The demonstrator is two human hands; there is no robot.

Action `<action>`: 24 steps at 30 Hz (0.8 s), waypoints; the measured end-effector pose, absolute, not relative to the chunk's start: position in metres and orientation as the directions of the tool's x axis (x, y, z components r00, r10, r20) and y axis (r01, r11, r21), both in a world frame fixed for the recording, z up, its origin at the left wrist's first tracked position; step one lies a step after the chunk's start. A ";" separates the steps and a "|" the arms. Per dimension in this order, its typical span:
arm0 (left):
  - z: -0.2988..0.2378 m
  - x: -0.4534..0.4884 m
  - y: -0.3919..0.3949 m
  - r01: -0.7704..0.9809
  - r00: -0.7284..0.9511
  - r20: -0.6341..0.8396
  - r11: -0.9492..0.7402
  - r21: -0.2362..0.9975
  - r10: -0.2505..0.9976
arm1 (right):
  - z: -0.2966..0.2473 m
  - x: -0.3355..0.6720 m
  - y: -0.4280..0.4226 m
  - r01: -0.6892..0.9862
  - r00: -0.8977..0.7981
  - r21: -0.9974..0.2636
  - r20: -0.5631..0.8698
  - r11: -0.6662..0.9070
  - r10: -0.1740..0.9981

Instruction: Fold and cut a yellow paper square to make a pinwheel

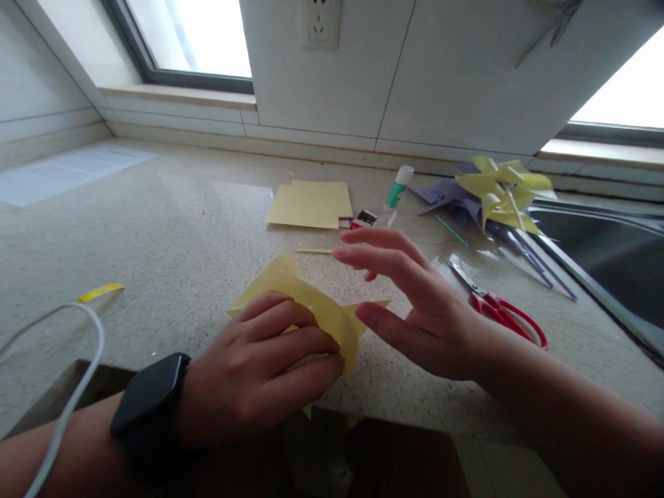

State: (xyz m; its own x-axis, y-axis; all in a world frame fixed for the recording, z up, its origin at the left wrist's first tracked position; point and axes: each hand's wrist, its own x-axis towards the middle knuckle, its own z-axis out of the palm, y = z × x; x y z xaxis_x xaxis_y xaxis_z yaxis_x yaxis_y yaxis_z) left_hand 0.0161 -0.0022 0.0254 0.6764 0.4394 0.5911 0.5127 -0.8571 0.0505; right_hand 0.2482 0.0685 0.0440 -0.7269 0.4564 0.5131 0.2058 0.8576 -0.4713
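Near the counter's front edge, my left hand (264,360) is closed on a yellow paper pinwheel (329,311) with curled blades. Its fingers cover much of the paper's centre. My right hand (415,297) hovers just right of the pinwheel, fingers apart and holding nothing visible. Beyond its fingertips lies a thin yellow stick (314,252), partly hidden by the hand. Red-handled scissors (501,315) rest to the right, behind my right wrist.
Yellow paper sheets (303,206), a small red-and-black box (364,219) and a glue stick (399,187) lie at the back. Finished yellow and purple pinwheels (503,194) sit beside the sink (612,242). A white cable (96,346) crosses the left side.
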 end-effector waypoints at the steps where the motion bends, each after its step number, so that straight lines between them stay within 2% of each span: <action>1: 0.025 0.016 -0.002 0.508 0.679 0.593 -0.860 0.046 0.432 | 0.045 0.248 0.067 0.179 -0.751 -0.458 0.508 0.871 0.422; 5: 0.026 0.018 -0.003 0.495 0.682 0.596 -0.867 0.049 0.424 | 0.045 0.246 0.062 0.168 -0.814 -0.377 0.469 0.911 0.344; 13: 0.024 0.017 -0.003 0.500 0.685 0.578 -0.863 0.069 0.443 | 0.042 0.245 0.065 0.250 -0.740 -0.384 0.516 0.889 0.431; 24: 0.025 0.017 -0.002 0.512 0.641 0.597 -0.848 0.134 0.481 | 0.046 0.249 0.068 0.370 -0.691 -0.285 0.552 0.884 0.467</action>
